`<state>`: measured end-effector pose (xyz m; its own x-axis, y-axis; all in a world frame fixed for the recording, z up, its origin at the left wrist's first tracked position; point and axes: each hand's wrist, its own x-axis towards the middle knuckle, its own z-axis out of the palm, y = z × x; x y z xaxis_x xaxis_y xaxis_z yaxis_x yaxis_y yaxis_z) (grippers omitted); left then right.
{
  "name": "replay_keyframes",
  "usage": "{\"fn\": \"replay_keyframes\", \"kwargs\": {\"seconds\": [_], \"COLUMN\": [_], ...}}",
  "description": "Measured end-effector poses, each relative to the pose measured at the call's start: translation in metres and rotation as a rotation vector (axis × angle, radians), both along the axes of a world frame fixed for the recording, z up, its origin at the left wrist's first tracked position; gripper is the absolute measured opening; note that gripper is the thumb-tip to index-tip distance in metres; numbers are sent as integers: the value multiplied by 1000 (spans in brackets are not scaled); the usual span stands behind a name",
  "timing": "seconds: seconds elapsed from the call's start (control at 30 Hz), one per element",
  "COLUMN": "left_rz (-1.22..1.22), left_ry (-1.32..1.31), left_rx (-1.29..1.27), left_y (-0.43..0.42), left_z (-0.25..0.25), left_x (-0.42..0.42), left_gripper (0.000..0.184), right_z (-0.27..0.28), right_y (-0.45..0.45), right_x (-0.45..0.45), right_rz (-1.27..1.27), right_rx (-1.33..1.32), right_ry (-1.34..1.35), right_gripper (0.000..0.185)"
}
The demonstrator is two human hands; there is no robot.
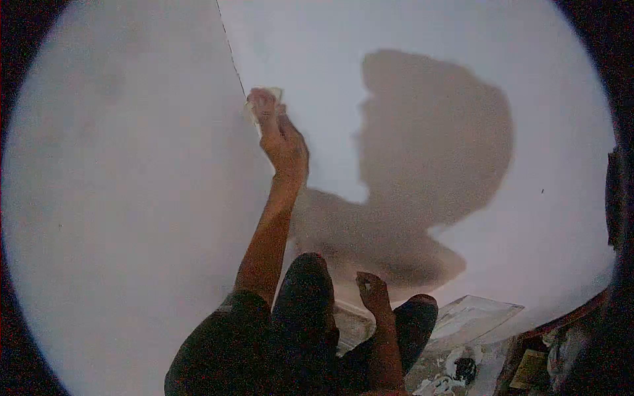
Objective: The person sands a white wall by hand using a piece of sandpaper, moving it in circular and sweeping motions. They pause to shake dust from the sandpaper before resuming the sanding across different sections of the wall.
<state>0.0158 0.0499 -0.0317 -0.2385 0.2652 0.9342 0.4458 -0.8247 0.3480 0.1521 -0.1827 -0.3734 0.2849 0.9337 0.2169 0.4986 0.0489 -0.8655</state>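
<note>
My left hand (285, 148) is raised against the wall corner, where a thin dark crack line (230, 49) runs down from the top. Its fingers are closed on a pale thin piece (276, 94), perhaps cloth or paper, which is pressed to the wall along that line. Lower down, between my knees, my right hand (374, 292) is held with its fingers curled in, thumb close to the fingertips. Whether anything small is pinched there cannot be made out.
White walls (132, 165) meet at the corner, and a large shadow (436, 132) falls on the right one. Near the floor stands a clear, whitish panel or tray (475, 315). Whitish scraps, a dark round item (465, 369) and a yellowish block (529, 368) lie at the lower right.
</note>
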Motion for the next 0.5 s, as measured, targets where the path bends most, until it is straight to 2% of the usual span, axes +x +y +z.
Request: {"fn": "replay_keyframes", "kwargs": {"seconds": [0.03,0.1,0.17,0.2,0.23,0.27,0.3,0.37,0.4,0.47,0.5], "left_rz": [3,-88,-27,-27,-140,-254,-254,-26,-8,-28,-66], "left_ry": [-1,290,606,606,542,476,469,242,192,115,83], "left_rx": [-3,168,-6,-9,6,24,27,35,36,65,90], "left_y": [2,4,-32,-35,-39,-35,-24,-7,-9,-12,-11], "left_z": [-11,-55,-104,-123,-132,-137,-141,-102,-70,-5,12], "left_x": [3,21,35,30,26,26,29,34,33,40,47], "left_gripper": [42,43,43,43,44,45,45,45,45,46,47], "right_z": [-2,-10,-13,-13,-7,1,3,-18,-26,-32,-31], "right_y": [0,4,7,6,4,4,5,7,5,5,6], "right_x": [0,1,-1,-1,-2,-2,0,7,8,9,10], "right_rz": [3,17,42,64,64,51,39,55,73,48,22], "right_rx": [-3,76,91,104,103,27,-49,57,162,114,69], "right_ry": [-1,-64,-118,-173,-176,-138,-101,-158,-210,-140,-79], "right_gripper": [26,26,26,26,26,26,26,26,26,26,25]}}
